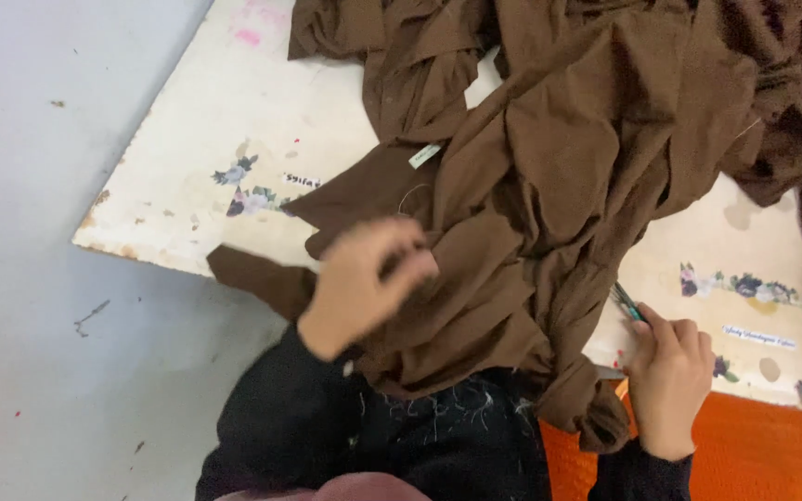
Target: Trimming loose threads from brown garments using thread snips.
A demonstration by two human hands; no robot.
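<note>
While blurred, left hand (pixel 359 288) grips brown cloth (pixel 549 167).

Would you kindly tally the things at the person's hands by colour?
Brown: 1, the cloth, gripped by the left hand
Teal: 1, the snips, held in the right hand
White: 1, the board
Orange: 1, the seat
Total: 4
</note>
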